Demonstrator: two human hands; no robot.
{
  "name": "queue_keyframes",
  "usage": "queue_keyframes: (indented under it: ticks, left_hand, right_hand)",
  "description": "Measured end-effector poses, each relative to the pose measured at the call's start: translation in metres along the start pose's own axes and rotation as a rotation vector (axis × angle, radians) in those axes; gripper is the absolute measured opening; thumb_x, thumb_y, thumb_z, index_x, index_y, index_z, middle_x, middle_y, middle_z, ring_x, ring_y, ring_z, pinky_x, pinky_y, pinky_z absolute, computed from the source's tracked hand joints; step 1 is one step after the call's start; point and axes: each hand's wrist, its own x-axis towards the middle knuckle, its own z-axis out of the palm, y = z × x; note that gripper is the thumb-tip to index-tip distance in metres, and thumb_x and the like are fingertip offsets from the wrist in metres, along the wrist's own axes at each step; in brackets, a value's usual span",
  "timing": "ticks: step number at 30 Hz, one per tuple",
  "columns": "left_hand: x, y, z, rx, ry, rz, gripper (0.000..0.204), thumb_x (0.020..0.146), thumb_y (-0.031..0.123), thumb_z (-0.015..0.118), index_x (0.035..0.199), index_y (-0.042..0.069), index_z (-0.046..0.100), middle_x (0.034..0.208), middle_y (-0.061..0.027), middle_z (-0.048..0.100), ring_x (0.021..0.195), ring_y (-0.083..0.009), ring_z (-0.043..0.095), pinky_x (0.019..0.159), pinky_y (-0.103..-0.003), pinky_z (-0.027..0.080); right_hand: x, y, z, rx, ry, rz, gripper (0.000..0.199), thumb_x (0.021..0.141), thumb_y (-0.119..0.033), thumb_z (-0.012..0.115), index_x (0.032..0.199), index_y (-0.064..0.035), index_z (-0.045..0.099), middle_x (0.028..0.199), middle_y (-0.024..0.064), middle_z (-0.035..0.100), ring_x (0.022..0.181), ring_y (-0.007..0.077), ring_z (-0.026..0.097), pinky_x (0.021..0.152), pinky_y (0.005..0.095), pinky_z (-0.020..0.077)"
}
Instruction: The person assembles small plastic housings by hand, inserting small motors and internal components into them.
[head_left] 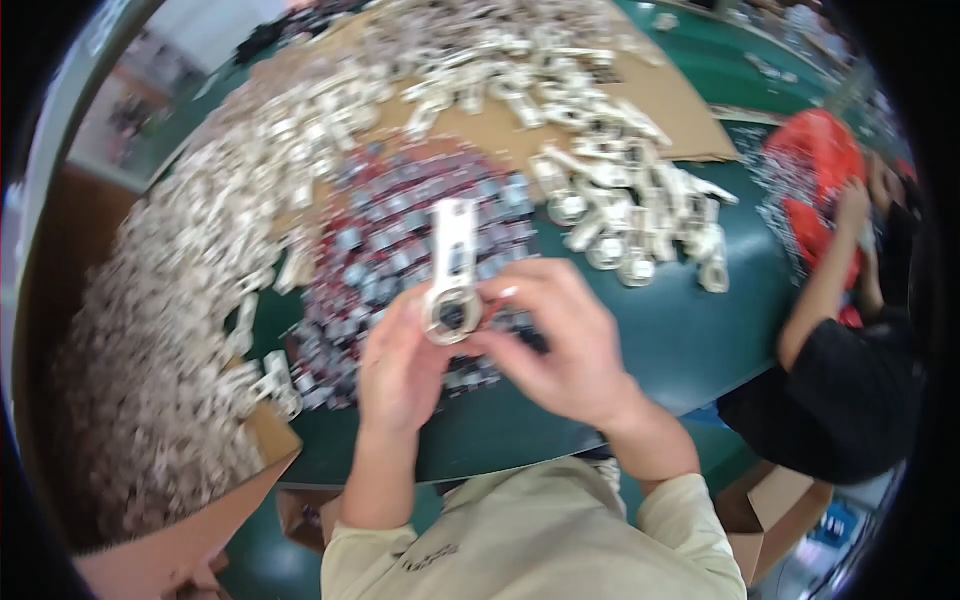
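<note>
Over the pile my left hand (396,365) grips a long cream-white plastic housing (456,232), its ring-shaped end towards me. The ring frames something dark, and slots run along the narrow stem. From the other side my right hand (565,335) reaches in, thumb and fingers pinched at the edge of the ring. A small reddish bit shows by those fingertips, too blurred to name. Just beyond the hands lies a heap of small dark-red and grey parts (400,225), apparently little circuit assemblies.
Loose white housings (625,215) lie on the green table (700,335) to the right. A large mass of similar housings (170,330) fills the left, beside a cardboard box (190,545). Cardboard sheet (690,125) lies behind. At right, a person's arm (825,270) reaches to a red bag (815,150).
</note>
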Motion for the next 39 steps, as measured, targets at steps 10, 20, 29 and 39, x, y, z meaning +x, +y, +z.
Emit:
queue_keyframes:
  ticks: [10,20,29,39]
  left_hand:
    - [-0.012,-0.006,-0.003,0.209,0.181,-0.055,0.039,0.100,0.030,0.044,0.119,-0.004,0.050,0.107,-0.0102,0.058,0.095,-0.0135,0.058,0.077,-0.023,0.048]
    - [-0.007,-0.002,-0.010,0.283,0.170,-0.052,0.033,0.099,0.029,0.048,0.113,-0.001,0.053,0.108,-0.0075,0.058,0.094,-0.0117,0.058,0.078,-0.023,0.048]
    - [-0.007,0.006,-0.018,0.181,0.154,0.013,0.040,0.099,0.026,0.047,0.129,-0.001,0.047,0.111,-0.0090,0.060,0.087,-0.0123,0.060,0.074,-0.022,0.052]
    - [0.000,0.008,-0.010,0.147,0.171,0.008,0.046,0.099,0.024,0.043,0.135,-0.003,0.040,0.126,-0.0181,0.054,0.091,-0.0151,0.061,0.080,-0.024,0.053]
  right_hand:
    - [-0.016,0.007,0.012,0.083,-0.028,-0.064,0.030,0.081,-0.009,0.066,0.109,-0.0024,0.057,0.100,0.0122,0.052,0.089,0.0302,0.056,0.076,0.0382,0.0484]
    - [-0.008,0.009,0.005,-0.054,-0.054,-0.170,0.031,0.073,-0.010,0.071,0.098,0.0003,0.057,0.096,0.0122,0.052,0.086,0.0293,0.053,0.074,0.0378,0.0464]
    - [-0.003,0.006,-0.012,0.350,0.019,0.071,0.023,0.077,-0.003,0.067,0.096,0.0021,0.055,0.102,0.0144,0.059,0.093,0.0251,0.060,0.081,0.0336,0.0487]
    - [-0.005,0.012,-0.016,0.884,-0.199,0.520,0.027,0.095,-0.008,0.053,0.121,0.0003,0.051,0.098,0.0001,0.055,0.082,0.0051,0.051,0.073,0.0228,0.0459]
